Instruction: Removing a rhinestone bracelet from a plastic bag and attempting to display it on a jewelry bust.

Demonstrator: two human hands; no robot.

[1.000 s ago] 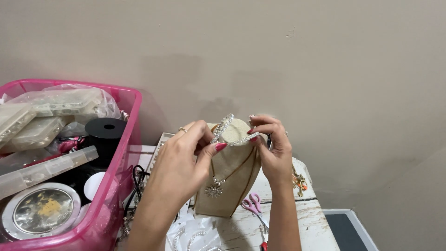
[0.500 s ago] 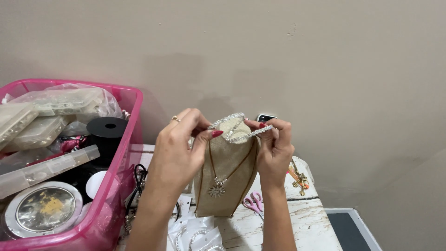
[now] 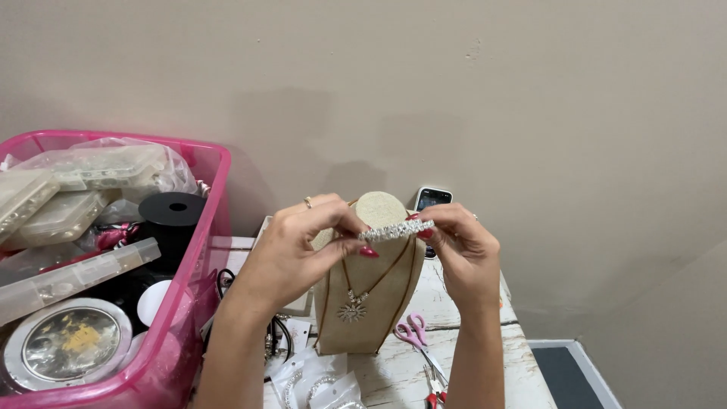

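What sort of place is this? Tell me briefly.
Probably a home jewellery-making corner. Both hands, left hand and right hand, hold a rhinestone strip before a necklace stand; a pink bin holds bead boxes, and pink scissors lie on the table.

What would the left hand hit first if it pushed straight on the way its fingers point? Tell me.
Likely the right hand: the left hand points right along the sparkly strip both pinch. Depth is unclear.
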